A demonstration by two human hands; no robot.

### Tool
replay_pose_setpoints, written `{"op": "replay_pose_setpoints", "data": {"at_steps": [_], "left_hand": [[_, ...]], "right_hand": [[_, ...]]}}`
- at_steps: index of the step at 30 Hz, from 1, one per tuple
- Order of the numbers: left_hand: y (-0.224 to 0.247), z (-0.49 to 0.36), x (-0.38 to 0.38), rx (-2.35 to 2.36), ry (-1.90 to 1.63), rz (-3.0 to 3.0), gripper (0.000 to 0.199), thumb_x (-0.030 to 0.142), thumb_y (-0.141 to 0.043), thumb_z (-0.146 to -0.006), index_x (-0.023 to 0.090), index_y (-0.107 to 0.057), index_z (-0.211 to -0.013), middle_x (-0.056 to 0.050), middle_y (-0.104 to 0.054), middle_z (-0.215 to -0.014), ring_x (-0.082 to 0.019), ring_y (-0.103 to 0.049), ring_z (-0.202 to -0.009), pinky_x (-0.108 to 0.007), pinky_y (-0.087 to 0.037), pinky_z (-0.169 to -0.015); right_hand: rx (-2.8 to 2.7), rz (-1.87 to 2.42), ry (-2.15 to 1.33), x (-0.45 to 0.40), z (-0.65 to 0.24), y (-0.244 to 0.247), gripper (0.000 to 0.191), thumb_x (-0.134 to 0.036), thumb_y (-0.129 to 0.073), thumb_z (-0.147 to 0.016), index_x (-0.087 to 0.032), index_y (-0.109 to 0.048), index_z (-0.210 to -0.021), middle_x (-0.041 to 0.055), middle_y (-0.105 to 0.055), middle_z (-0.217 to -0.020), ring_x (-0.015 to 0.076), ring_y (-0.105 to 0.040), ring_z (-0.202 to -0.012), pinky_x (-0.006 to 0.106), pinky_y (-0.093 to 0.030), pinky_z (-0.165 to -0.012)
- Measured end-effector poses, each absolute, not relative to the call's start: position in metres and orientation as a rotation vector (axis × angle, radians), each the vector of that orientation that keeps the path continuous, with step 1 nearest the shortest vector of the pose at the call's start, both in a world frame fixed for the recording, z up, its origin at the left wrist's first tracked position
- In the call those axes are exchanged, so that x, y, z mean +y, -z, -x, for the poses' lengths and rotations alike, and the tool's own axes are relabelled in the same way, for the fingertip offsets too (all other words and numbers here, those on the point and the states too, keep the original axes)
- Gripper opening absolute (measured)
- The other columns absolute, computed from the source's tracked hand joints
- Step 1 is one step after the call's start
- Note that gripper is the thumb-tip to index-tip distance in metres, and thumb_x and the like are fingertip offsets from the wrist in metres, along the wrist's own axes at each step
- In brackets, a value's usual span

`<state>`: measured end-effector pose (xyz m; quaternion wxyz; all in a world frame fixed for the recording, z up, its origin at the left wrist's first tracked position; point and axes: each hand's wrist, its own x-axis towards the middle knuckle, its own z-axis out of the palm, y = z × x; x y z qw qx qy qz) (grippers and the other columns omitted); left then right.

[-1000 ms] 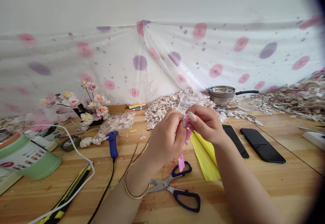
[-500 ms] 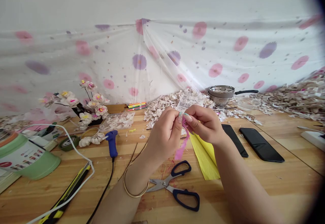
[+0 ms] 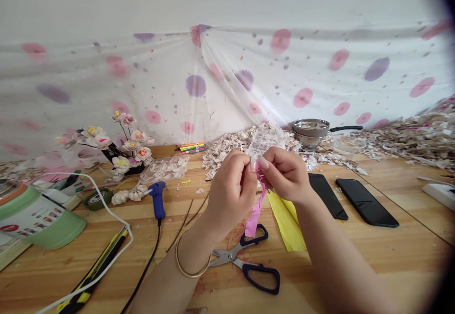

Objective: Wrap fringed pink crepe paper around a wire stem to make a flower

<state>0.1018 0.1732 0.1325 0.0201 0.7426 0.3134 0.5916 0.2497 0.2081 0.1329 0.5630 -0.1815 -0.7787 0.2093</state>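
Observation:
My left hand (image 3: pixel 236 181) and my right hand (image 3: pixel 284 171) meet over the table, thumbs and fingertips pinched close together. Between them is a pink crepe paper strip (image 3: pixel 253 219), its top end hidden in the fingers and its frilled tail hanging down. Both hands are closed on the strip's upper part. Below lie dark-handled scissors (image 3: pixel 230 257) with spread blades; the strip's lower end overlaps one handle loop in view. A yellow crepe paper sheet (image 3: pixel 287 221) lies partly behind my right wrist.
A blue glue gun (image 3: pixel 157 200) with its cord, a box cutter (image 3: pixel 94 273) and a green container (image 3: pixel 46 224) are on the left. Paper flowers (image 3: pixel 131 148) stand behind. Two black phones (image 3: pixel 366 202) lie right. Petal scraps (image 3: pixel 227 148) and a pan (image 3: pixel 311 131) are at the back.
The pink strip's tail hangs lower and shows more of its flat face, now reaching the scissors' handle. Both hands stay pinched together in nearly the same place.

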Motion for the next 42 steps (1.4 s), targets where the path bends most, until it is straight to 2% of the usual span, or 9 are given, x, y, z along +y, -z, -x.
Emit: {"op": "replay_pose_setpoints", "data": {"at_steps": [4, 7, 13, 16, 23, 29, 33, 37, 42], "left_hand": [[-0.131, -0.102, 0.173, 0.967, -1.843, -2.369, 0.018, 0.012, -0.045, -0.097, 0.022, -0.045, -0.083, 0.000, -0.050, -0.077, -0.015, -0.050, -0.075, -0.030, -0.042, -0.067], [-0.131, -0.102, 0.173, 0.973, -1.855, -2.391, 0.016, 0.012, -0.046, -0.097, 0.022, -0.047, -0.085, -0.001, -0.052, -0.080, -0.016, -0.051, -0.077, -0.030, -0.044, -0.069], [-0.133, -0.100, 0.172, 0.992, -1.867, -2.417, 0.014, 0.011, -0.047, -0.097, 0.022, -0.048, -0.088, -0.001, -0.053, -0.080, -0.015, -0.052, -0.074, -0.029, -0.045, -0.067], [-0.133, -0.099, 0.173, 1.022, -1.874, -2.492, 0.014, 0.011, -0.046, -0.096, 0.023, -0.046, -0.088, -0.001, -0.053, -0.080, -0.015, -0.053, -0.074, -0.029, -0.045, -0.066], [-0.132, -0.098, 0.175, 1.025, -1.819, -2.647, 0.012, 0.013, -0.045, -0.097, 0.022, -0.046, -0.089, -0.002, -0.055, -0.082, -0.016, -0.054, -0.076, -0.029, -0.045, -0.066], [-0.131, -0.101, 0.175, 0.984, -1.805, -2.619, 0.014, 0.011, -0.044, -0.097, 0.022, -0.045, -0.088, -0.002, -0.053, -0.082, -0.016, -0.053, -0.076, -0.029, -0.044, -0.067], [-0.130, -0.101, 0.174, 0.991, -1.797, -2.592, 0.013, 0.011, -0.045, -0.096, 0.022, -0.045, -0.089, -0.002, -0.052, -0.082, -0.016, -0.052, -0.077, -0.029, -0.044, -0.068], [-0.130, -0.100, 0.175, 0.979, -1.844, -2.566, 0.014, 0.009, -0.046, -0.096, 0.022, -0.045, -0.090, -0.001, -0.052, -0.083, -0.015, -0.052, -0.077, -0.028, -0.043, -0.069], [-0.130, -0.100, 0.175, 0.957, -1.817, -2.547, 0.014, 0.010, -0.046, -0.096, 0.022, -0.046, -0.088, -0.001, -0.053, -0.082, -0.015, -0.052, -0.077, -0.028, -0.043, -0.067]], "right_hand": [[-1.834, 0.414, -0.551, 0.207, -0.248, -0.134, 0.040, -0.031, -0.052, -0.100, -0.022, -0.043, -0.062, -0.0058, -0.048, -0.046, 0.0077, -0.040, -0.040, 0.023, -0.032, -0.042], [-1.853, 0.390, -0.659, 0.207, -0.251, -0.135, 0.043, -0.034, -0.050, -0.101, -0.022, -0.046, -0.061, -0.0052, -0.050, -0.045, 0.0077, -0.043, -0.039, 0.023, -0.035, -0.042], [-1.835, 0.342, -0.680, 0.207, -0.258, -0.138, 0.022, -0.037, -0.058, -0.098, -0.021, -0.059, -0.083, -0.0043, -0.054, -0.059, 0.0094, -0.047, -0.048, 0.023, -0.038, -0.045], [-1.861, 0.376, -0.581, 0.206, -0.261, -0.141, 0.019, -0.033, -0.063, -0.095, -0.020, -0.059, -0.082, -0.0044, -0.052, -0.059, 0.0095, -0.047, -0.048, 0.023, -0.036, -0.044], [-2.003, 0.487, -0.436, 0.202, -0.269, -0.151, 0.023, -0.030, -0.059, -0.096, -0.019, -0.059, -0.076, -0.0031, -0.056, -0.057, 0.0091, -0.048, -0.049, 0.023, -0.036, -0.046], [-2.015, 0.532, -0.420, 0.204, -0.265, -0.150, 0.036, -0.027, -0.050, -0.099, -0.020, -0.048, -0.064, -0.0046, -0.052, -0.050, 0.0081, -0.045, -0.047, 0.022, -0.034, -0.046], [-2.009, 0.490, -0.514, 0.204, -0.264, -0.149, 0.038, -0.029, -0.050, -0.101, -0.020, -0.046, -0.063, -0.0051, -0.052, -0.049, 0.0070, -0.046, -0.044, 0.021, -0.034, -0.045], [-1.954, 0.415, -0.627, 0.205, -0.269, -0.149, 0.042, -0.034, -0.047, -0.103, -0.019, -0.051, -0.065, -0.0029, -0.055, -0.056, 0.0080, -0.051, -0.051, 0.022, -0.040, -0.051], [-1.872, 0.410, -0.699, 0.207, -0.271, -0.146, 0.022, -0.034, -0.057, -0.099, -0.019, -0.059, -0.082, -0.0040, -0.054, -0.060, 0.0087, -0.049, -0.051, 0.022, -0.037, -0.047]]}}
